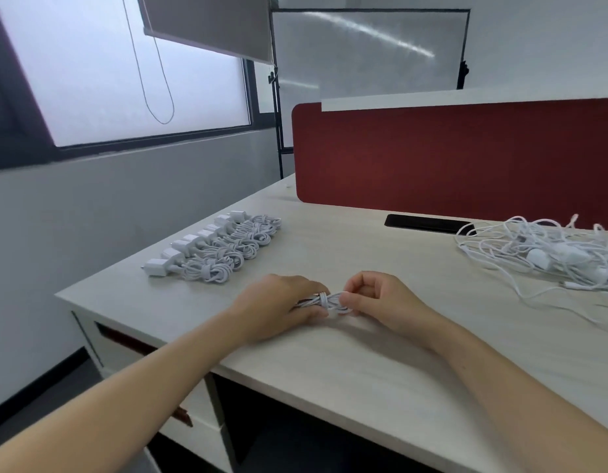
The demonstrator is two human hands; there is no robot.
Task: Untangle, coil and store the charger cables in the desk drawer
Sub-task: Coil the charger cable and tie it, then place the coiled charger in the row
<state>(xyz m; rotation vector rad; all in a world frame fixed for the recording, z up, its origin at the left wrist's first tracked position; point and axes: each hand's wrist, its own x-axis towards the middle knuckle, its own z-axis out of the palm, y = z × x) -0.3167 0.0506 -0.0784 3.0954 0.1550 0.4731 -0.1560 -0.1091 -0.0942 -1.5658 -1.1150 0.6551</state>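
Cable (329, 302) | 12 o'clock, near edge of desk (329, 363), small white bundle; judged light, soft, springy, apt to unwind, best held at wrapped middle | left hand (278, 303) gripping bundle | right hand (377, 302) pinching its end | coiled chargers (220, 247) 10 o'clock, in row | tangled pile (548, 257) 2 o'clock

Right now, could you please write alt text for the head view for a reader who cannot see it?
The left hand grips a small coiled white cable over a pale desk while the right hand pinches its wrapped end. A neat row of coiled chargers lies to the left; a tangled pile of cables sits at right.
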